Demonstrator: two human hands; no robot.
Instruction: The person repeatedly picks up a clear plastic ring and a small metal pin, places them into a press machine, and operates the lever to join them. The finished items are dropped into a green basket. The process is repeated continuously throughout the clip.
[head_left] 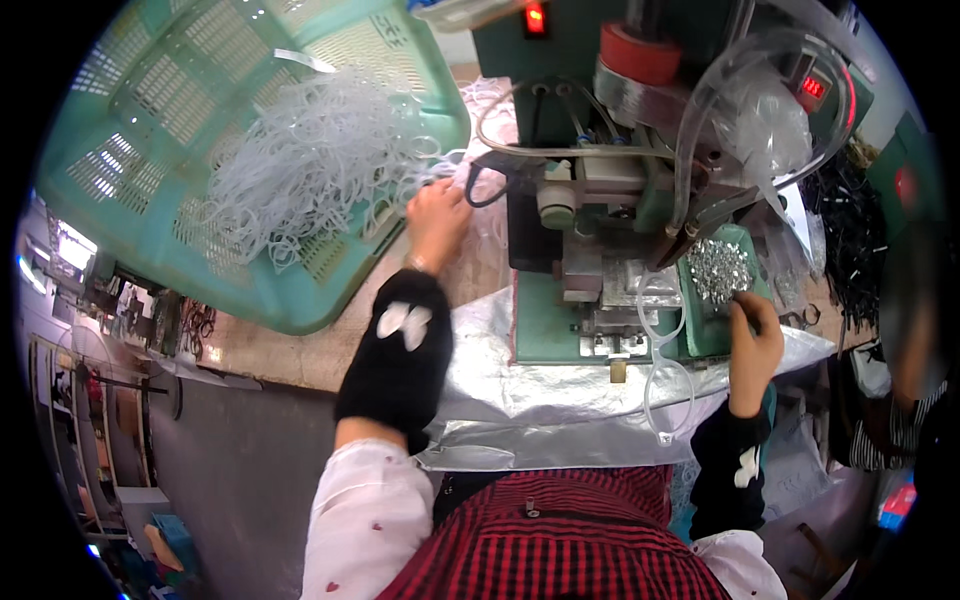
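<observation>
My left hand is at the right edge of a heap of clear plastic loops, its fingers slightly apart and touching or just above some strands. The heap lies in a large green plastic basket. Close to those fingers is a black loop-shaped handle. My right hand reaches the near side of a green tray, thumb and forefinger pinched beside small shiny metal pieces; what is between the fingertips is tiny. A clear double-loop frame hangs from the press fixture.
A green bench press with a red collar and bent clear tubing stands ahead. Silver foil sheeting covers the bench's front edge. Dark strips hang at the right. A blurred person is at the far right.
</observation>
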